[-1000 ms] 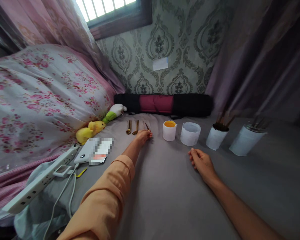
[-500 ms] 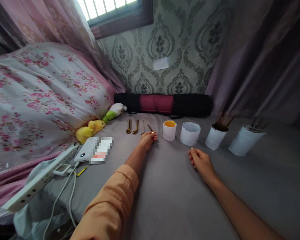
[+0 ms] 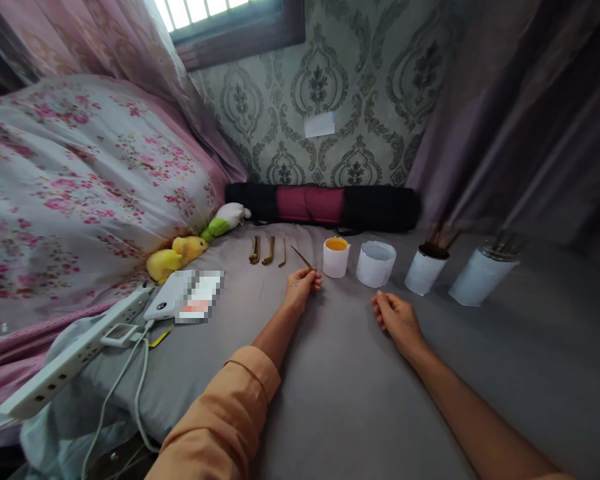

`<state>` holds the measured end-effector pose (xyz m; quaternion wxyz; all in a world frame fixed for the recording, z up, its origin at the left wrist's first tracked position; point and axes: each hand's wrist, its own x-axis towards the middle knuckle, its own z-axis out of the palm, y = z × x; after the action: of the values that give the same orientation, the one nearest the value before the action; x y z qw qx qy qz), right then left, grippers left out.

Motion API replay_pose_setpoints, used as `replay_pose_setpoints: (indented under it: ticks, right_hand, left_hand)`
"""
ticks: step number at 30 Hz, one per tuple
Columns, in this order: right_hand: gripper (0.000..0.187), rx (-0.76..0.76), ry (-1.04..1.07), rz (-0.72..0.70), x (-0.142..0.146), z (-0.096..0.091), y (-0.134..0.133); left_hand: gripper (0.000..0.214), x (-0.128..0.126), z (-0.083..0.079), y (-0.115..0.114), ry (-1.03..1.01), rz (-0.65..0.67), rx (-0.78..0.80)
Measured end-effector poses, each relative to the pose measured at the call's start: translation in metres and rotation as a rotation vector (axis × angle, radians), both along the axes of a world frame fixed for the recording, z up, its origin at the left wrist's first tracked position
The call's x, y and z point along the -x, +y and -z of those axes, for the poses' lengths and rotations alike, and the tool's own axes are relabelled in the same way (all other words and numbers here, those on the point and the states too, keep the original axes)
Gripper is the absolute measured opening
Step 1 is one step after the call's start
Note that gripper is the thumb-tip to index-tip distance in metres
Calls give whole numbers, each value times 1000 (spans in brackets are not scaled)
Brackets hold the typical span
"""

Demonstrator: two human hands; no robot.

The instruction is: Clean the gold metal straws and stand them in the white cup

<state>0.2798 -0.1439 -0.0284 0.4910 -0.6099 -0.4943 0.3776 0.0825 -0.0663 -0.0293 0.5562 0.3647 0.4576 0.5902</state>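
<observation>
Brown stick (image 3: pixel 301 257), thin and pointed, slants up from the left hand's (image 3: pixel 303 288) pinching grip; right hand (image 3: pixel 397 319) lies loosely curled.

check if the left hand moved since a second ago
Yes. The left hand has drawn back from the row of sticks toward the person and rightward, nearer the yellow-filled cup, holding a thin stick.

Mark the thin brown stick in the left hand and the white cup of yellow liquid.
thin brown stick (image 3: pixel 301 257): head view, middle of its shaft.
white cup of yellow liquid (image 3: pixel 335 265): head view, its front wall.
</observation>
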Motion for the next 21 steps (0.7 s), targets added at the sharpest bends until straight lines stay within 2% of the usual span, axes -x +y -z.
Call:
replay_pose_setpoints:
  ticks: [12, 21]
  right_hand:
    - [41, -21, 42, -6, 1, 0, -1]
    - [40, -34, 99, -12, 1, -3, -3]
  left_hand:
    - [24, -11, -3, -30, 119, -10, -151]
    - [29, -12, -4, -40, 324, -27, -271]
